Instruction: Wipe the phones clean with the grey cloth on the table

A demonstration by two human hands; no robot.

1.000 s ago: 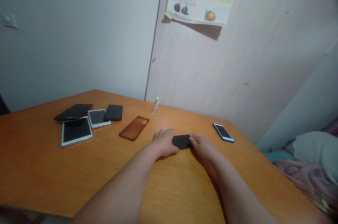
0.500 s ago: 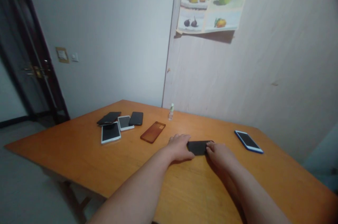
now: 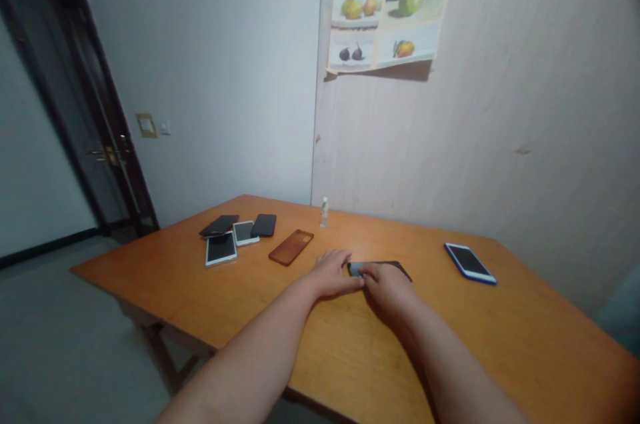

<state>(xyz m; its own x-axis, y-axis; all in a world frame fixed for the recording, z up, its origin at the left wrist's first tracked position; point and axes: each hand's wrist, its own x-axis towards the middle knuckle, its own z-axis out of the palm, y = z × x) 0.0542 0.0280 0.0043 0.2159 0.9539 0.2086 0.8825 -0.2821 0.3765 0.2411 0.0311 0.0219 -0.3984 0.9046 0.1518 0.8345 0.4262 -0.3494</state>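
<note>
A black phone (image 3: 396, 266) lies flat on the table, partly covered by my hands. The part by its left end looks grey, and I cannot tell whether that is glare or something on it. My left hand (image 3: 331, 275) holds this left end, thumb at the near side and fingers at the far side. Over the phone's near edge reaches my right hand (image 3: 389, 285), its fingers curled together by the left end, close to my left thumb. What the right fingertips pinch, if anything, is hidden.
The wooden table (image 3: 260, 304) also bears a brown phone case (image 3: 291, 248), a small clear bottle (image 3: 325, 215) and a blue-edged phone (image 3: 470, 263) on the right. On the left lie a white phone (image 3: 221, 249) and several others. Fruit pictures (image 3: 385, 25) hang on the wall.
My right hand has moved left along the phone from its right end to its left part. The left hand stays at the left end. The view has shifted slightly.
</note>
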